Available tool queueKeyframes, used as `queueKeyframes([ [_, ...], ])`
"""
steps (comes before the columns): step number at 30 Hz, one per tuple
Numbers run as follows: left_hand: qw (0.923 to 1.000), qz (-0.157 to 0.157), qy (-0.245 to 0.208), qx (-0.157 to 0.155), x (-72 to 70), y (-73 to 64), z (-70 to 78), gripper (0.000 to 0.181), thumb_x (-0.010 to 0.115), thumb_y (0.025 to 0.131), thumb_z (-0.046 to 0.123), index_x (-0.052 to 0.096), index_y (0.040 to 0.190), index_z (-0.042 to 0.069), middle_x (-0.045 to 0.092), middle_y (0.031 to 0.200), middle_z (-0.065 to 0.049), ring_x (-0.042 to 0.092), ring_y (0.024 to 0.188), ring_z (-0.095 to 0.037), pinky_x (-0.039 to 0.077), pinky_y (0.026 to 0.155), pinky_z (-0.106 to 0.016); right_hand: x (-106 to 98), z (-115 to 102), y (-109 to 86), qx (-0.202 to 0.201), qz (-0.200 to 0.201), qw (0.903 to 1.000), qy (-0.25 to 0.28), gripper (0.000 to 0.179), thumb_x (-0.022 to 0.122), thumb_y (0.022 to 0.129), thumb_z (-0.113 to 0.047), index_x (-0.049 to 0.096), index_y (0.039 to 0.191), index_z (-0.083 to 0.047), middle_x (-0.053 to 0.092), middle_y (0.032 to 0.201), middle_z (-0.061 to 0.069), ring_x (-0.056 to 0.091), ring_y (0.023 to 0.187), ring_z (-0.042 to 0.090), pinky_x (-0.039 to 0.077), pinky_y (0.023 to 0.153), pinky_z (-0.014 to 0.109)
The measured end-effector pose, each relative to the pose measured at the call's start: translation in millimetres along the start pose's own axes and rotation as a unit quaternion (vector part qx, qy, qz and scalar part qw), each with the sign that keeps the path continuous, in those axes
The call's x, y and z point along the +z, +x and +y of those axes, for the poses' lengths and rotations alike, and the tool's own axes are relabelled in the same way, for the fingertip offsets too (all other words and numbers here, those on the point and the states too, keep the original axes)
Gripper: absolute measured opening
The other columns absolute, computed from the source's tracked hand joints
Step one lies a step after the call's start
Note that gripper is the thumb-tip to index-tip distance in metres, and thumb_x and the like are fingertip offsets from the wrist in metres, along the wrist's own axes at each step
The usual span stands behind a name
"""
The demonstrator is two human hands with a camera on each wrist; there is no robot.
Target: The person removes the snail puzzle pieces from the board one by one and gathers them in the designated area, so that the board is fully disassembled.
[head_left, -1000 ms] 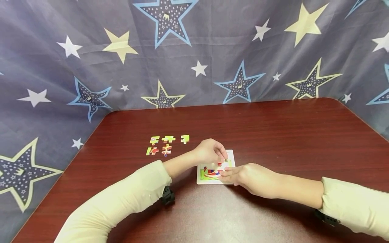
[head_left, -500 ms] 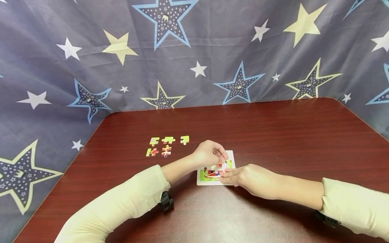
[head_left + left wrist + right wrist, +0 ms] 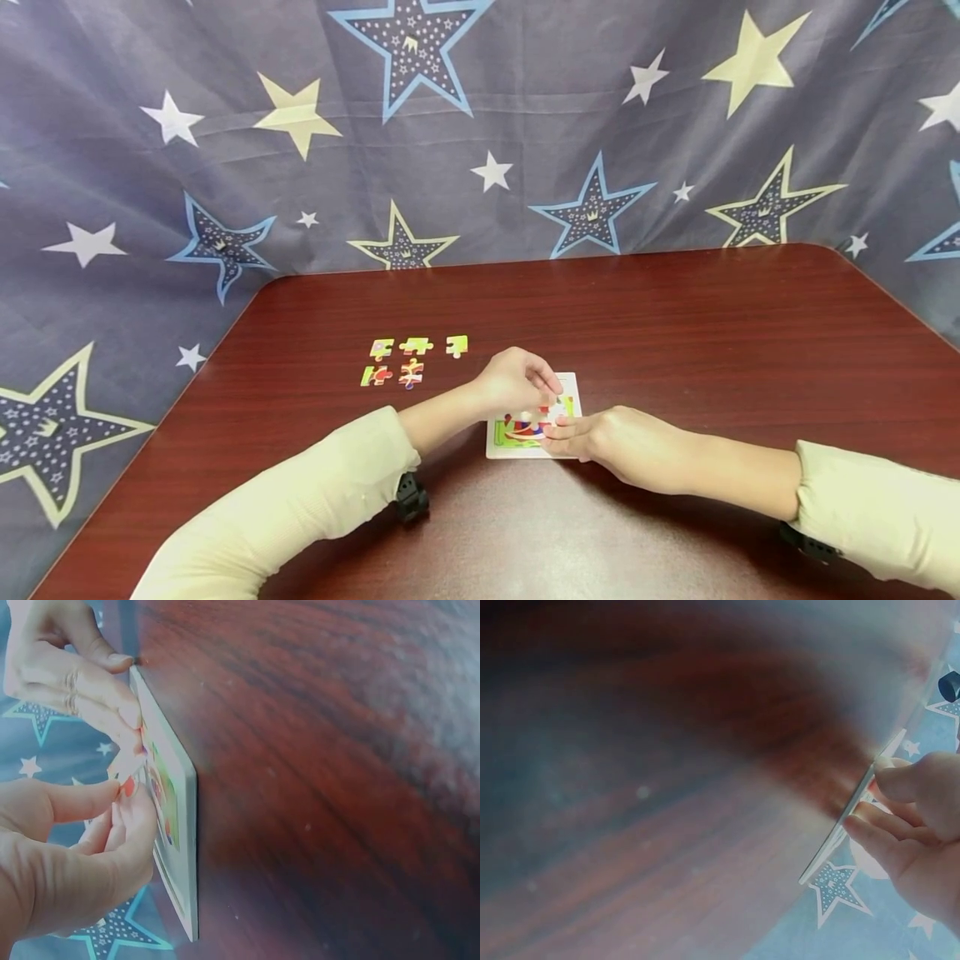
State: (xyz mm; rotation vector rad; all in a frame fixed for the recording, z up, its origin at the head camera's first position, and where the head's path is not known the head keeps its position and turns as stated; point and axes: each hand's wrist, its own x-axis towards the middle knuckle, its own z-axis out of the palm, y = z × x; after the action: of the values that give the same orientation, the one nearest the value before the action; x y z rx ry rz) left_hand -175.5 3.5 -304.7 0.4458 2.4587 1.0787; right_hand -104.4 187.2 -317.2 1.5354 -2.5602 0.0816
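A small puzzle board (image 3: 502, 451) with a white rim and a colourful picture lies flat on the table. Over its upper part, my left hand (image 3: 517, 383) pinches a puzzle piece (image 3: 129, 785) with red on it between thumb and fingers. The piece is held tilted, close above the picture. From the right side comes my right hand (image 3: 630, 446), its fairly straight fingers resting on the board's right part. In the right wrist view the right hand (image 3: 926, 832) touches the board (image 3: 855, 796), seen nearly edge-on. Both hands cover much of the picture.
Several loose puzzle pieces (image 3: 411, 373) in green, red and yellow lie in two rows left of the board. The dark red wooden table (image 3: 675, 333) reaches back to a grey curtain (image 3: 495, 108) with stars.
My left hand has shifted very slightly at the board's upper part, still pinching the piece. The right hand and the loose pieces stay in place.
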Motion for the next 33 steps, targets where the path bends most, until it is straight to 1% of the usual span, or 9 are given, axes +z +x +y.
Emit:
queueKeyframes([
  [3, 0.9999, -0.009, 0.012, -0.008, -1.5, -0.4, 0.1, 0.005, 0.073, 0.079, 0.006, 0.075, 0.083, 0.008, 0.072, 0.075, -0.004, 0.052, 0.054, -0.006, 0.041, 0.048, -0.016, 0.4, 0.0, -0.1, 0.0, 0.0, 1.0, 0.004, 0.052, 0.068, 0.077, 0.007, 0.067, 0.123, -0.019, 0.068, 0.123, -0.002, 0.064, 0.114, 0.011, 0.057, 0.082, 0.029],
  [5, 0.9998, -0.008, 0.016, -0.012, -1.7, -0.5, 0.1, 0.005, 0.074, 0.079, 0.007, 0.075, 0.083, 0.008, 0.073, 0.076, -0.005, 0.054, 0.056, -0.005, 0.041, 0.049, -0.016, 0.6, -0.1, -0.3, 0.003, 0.0, 1.0, 0.006, 0.053, 0.068, 0.077, 0.008, 0.067, 0.123, -0.019, 0.068, 0.123, -0.002, 0.064, 0.115, 0.011, 0.056, 0.083, 0.029],
  [11, 0.9992, 0.019, 0.021, -0.029, 1.0, 0.5, 0.9, 0.004, 0.076, 0.078, 0.009, 0.077, 0.081, 0.008, 0.074, 0.073, -0.005, 0.054, 0.051, -0.004, 0.04, 0.047, -0.016, 1.7, -1.3, -1.3, 0.011, -0.003, 0.9999, -0.001, 0.055, 0.067, 0.076, 0.009, 0.066, 0.124, -0.018, 0.068, 0.124, -0.003, 0.064, 0.115, 0.012, 0.056, 0.085, 0.03],
  [15, 0.9987, 0.023, 0.025, -0.037, 1.1, 2.1, 1.3, 0.004, 0.077, 0.076, 0.01, 0.077, 0.08, 0.009, 0.075, 0.075, -0.004, 0.057, 0.052, -0.004, 0.04, 0.052, -0.016, 1.9, -1.7, -1.1, 0.013, -0.004, 0.9999, -0.003, 0.055, 0.067, 0.077, 0.009, 0.065, 0.125, -0.018, 0.068, 0.124, -0.003, 0.064, 0.115, 0.013, 0.056, 0.086, 0.03],
  [18, 0.9988, 0.018, 0.022, -0.039, 0.0, 3.0, 1.4, 0.004, 0.077, 0.076, 0.01, 0.077, 0.08, 0.009, 0.075, 0.076, -0.004, 0.059, 0.053, -0.005, 0.042, 0.054, -0.016, 2.1, -1.6, -1.3, 0.015, -0.005, 0.9999, -0.002, 0.055, 0.067, 0.078, 0.009, 0.065, 0.126, -0.018, 0.067, 0.125, -0.002, 0.064, 0.116, 0.013, 0.056, 0.086, 0.03],
  [23, 0.9985, 0.005, 0.003, -0.054, -2.2, 3.9, 1.5, 0.004, 0.078, 0.077, 0.009, 0.078, 0.081, 0.008, 0.075, 0.076, -0.006, 0.058, 0.054, -0.004, 0.044, 0.053, -0.015, 1.9, -2.2, -1.4, 0.015, -0.001, 0.9999, 0.002, 0.054, 0.067, 0.079, 0.008, 0.065, 0.126, -0.018, 0.067, 0.125, -0.002, 0.064, 0.116, 0.014, 0.056, 0.085, 0.031],
  [30, 0.9987, 0.0, 0.028, -0.043, -4.4, 7.6, 2.1, 0.005, 0.08, 0.075, 0.011, 0.079, 0.08, 0.01, 0.075, 0.075, -0.005, 0.056, 0.055, -0.004, 0.041, 0.056, -0.014, 3.4, -2.4, -1.2, 0.015, -0.001, 0.9999, -0.002, 0.053, 0.067, 0.079, 0.008, 0.065, 0.126, -0.017, 0.067, 0.125, -0.001, 0.064, 0.116, 0.015, 0.056, 0.085, 0.031],
  [33, 0.9989, -0.01, 0.018, -0.041, -5.9, 10.0, 3.2, 0.006, 0.08, 0.075, 0.009, 0.078, 0.08, 0.008, 0.076, 0.076, -0.006, 0.057, 0.054, -0.003, 0.046, 0.057, -0.014, 3.0, -2.4, -1.0, 0.014, -0.001, 0.9999, -0.004, 0.052, 0.067, 0.08, 0.007, 0.065, 0.125, -0.017, 0.067, 0.125, -0.001, 0.064, 0.116, 0.014, 0.056, 0.086, 0.031],
])
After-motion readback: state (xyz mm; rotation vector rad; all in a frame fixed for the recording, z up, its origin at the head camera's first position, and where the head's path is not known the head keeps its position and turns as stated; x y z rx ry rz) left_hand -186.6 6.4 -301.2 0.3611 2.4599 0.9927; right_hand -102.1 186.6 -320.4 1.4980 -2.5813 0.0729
